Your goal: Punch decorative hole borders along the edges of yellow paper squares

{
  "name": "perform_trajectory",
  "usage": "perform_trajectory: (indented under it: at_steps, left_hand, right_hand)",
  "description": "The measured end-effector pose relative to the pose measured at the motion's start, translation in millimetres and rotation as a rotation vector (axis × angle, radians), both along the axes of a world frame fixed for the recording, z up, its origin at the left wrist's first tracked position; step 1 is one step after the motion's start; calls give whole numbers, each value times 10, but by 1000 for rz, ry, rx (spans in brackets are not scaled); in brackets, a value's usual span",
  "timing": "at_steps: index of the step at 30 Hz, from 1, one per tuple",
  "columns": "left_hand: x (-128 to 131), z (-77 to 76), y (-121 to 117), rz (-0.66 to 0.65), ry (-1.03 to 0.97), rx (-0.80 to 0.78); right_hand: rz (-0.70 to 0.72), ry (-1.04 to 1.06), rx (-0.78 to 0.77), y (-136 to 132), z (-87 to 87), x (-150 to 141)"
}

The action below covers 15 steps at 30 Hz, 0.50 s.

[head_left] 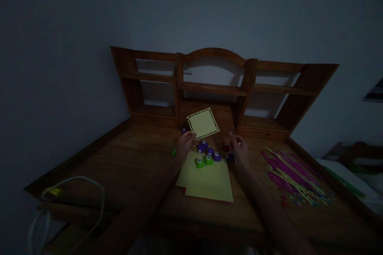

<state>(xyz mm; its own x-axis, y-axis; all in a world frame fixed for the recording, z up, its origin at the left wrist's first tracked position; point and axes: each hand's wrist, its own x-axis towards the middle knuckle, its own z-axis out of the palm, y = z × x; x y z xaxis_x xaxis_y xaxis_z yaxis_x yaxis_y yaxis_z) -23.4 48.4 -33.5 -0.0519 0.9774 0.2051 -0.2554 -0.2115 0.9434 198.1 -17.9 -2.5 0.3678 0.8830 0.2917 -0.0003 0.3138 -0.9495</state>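
Centrally, bordered sheet: a pale yellow sheet (pixel 204 124) tilts, lifted, in the middle of the frame, small dark shapes, seemingly punched holes, lining its edges.
Left hand: the left hand (pixel 185 143) has its fingers clamped on the sheet's lower left corner.
Right hand: just right of centre, the right hand (pixel 239 151) curls, apart from the sheet; a red and white bit shows there, but I cannot tell whether the fingers grip it.
Handling: a light pinch seems best, since the perforated margin would likely crease or tear; supporting a second edge should steady it.
Punches: purple punches (pixel 203 146) and green punches (pixel 200 163) cluster below the sheet, near flat yellow paper (pixel 208 183).
Counter: a brown wooden counter (pixel 119 167) fills the lower frame, magenta and yellow strips (pixel 293 171) heaped lower right.
Room: dim; a wooden shelf unit (pixel 212 86) stands before a plain wall (pixel 191 8).
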Motion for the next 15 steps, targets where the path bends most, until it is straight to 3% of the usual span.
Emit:
perform_trajectory:
  at_steps: [3, 5, 9, 12, 15]
  left_hand:
    - [-15, -38, 21, -36, -66, -43]
    - [-20, -20, -9, -85, -93, -63]
    - [-14, 137, -171, -166, -95, -127]
    - [3, 257, -287, -275, -74, -115]
    - [11, 330, -318, -365, 30, -213]
  right_hand:
    - [-173, -143, 49, -28, 73, 51]
    - [-192, -327, 29, -98, 157, 146]
    - [-112, -851, -257, -378, 272, 509]
    - [-94, -1122, -421, -626, 193, 782]
    - [-83, -1226, -467, -818, 30, 898]
